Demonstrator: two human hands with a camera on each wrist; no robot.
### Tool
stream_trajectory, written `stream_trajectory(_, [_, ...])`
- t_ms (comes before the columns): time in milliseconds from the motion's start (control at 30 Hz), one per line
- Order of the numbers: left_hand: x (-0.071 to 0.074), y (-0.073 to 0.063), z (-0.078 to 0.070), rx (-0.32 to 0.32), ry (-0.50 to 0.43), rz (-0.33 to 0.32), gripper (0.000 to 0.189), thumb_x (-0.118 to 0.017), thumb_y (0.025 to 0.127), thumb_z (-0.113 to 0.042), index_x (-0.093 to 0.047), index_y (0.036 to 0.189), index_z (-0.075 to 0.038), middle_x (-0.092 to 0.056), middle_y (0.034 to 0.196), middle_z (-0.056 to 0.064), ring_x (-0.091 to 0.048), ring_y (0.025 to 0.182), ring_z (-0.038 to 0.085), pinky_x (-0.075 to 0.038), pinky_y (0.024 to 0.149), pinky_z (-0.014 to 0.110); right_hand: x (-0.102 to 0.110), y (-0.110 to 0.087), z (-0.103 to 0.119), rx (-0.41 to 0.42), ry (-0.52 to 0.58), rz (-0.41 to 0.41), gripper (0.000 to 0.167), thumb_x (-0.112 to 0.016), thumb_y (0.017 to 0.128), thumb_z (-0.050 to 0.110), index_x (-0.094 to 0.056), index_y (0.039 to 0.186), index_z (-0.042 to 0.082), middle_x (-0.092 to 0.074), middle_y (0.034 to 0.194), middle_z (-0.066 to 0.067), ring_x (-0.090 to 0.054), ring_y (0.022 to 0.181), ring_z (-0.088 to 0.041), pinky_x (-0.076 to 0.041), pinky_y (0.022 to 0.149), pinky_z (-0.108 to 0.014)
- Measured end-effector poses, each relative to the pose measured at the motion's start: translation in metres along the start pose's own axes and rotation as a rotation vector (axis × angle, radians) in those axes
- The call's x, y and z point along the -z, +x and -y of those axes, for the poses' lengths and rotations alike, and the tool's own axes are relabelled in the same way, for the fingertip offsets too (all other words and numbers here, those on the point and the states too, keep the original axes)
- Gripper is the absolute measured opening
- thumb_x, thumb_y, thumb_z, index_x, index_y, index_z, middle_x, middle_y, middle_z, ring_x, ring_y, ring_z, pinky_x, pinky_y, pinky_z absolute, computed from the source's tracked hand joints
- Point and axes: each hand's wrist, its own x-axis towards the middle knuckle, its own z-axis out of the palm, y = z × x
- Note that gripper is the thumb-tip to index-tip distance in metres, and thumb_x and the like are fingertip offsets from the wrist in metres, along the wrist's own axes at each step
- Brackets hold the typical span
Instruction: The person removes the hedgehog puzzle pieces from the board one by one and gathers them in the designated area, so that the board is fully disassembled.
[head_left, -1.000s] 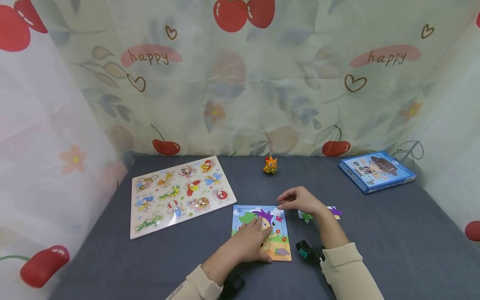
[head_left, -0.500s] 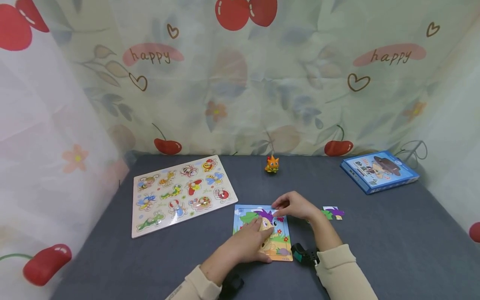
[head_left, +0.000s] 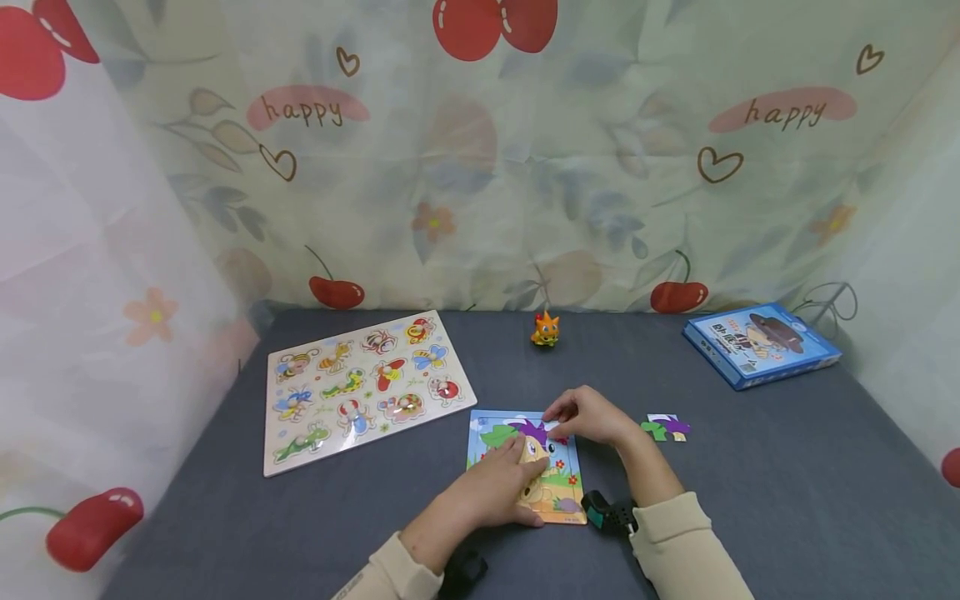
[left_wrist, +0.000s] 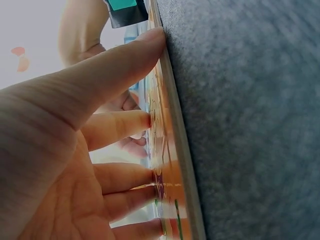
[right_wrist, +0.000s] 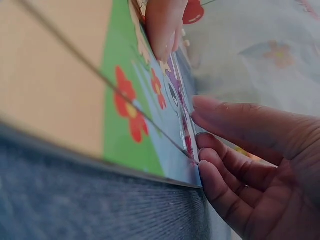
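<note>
A small square jigsaw puzzle board [head_left: 574, 500] with a cartoon picture lies mid-table. My left hand [head_left: 495, 483] rests spread across its left half. In the left wrist view the extended fingers [left_wrist: 125, 175] touch the picture, with the thumb at the board's near edge. At the top right corner is my right hand [head_left: 588, 415]. Its fingers bend in, and the right wrist view has the fingertips [right_wrist: 207, 175] right at the board's edge, by a corner piece with red flowers. No loose object shows between them. Loose puzzle pieces [head_left: 666, 427], green and purple, lie right of that wrist.
A larger insect puzzle board [head_left: 367, 392] lies to the left. Farther back stand a small orange toy figure [head_left: 545, 329] and a blue box [head_left: 761, 346] at the right. A patterned cloth [head_left: 480, 167] hangs behind the table.
My right hand has moved left and slightly toward me, from just off the top right corner onto the board. The left hand stays in place. More of the loose pieces shows beside the right wrist.
</note>
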Motion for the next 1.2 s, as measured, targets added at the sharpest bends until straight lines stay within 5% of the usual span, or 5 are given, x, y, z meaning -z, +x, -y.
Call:
stream_trajectory(533, [-0.0002,0.0010,0.0005,-0.005,0.002,-0.001,0.071,-0.069,0.077,-0.050,-0.046,0.138,-0.022,-0.030,0.151,0.016,-0.027,0.141,0.030,-0.032,0.110,0.044,0.0007,-0.0005,0.0003,0.040,-0.077,0.018,0.021,-0.072,0.080,0.009,-0.071,0.099,0.001,-0.064,0.092,-0.010,-0.052,0.078,-0.013,-0.046,0.068,-0.023])
stream_trajectory(1200, [0.0000,0.0011,0.0015,-0.024,0.007,-0.010,0.070,-0.069,0.078,-0.049,-0.047,0.138,-0.020,-0.030,0.150,0.018,-0.027,0.140,0.031,-0.034,0.110,0.043,-0.0012,-0.0011,-0.0008,0.012,-0.029,-0.004,0.018,-0.066,0.084,0.007,-0.068,0.101,0.001,-0.065,0.092,-0.009,-0.051,0.079,-0.014,-0.045,0.069,-0.026])
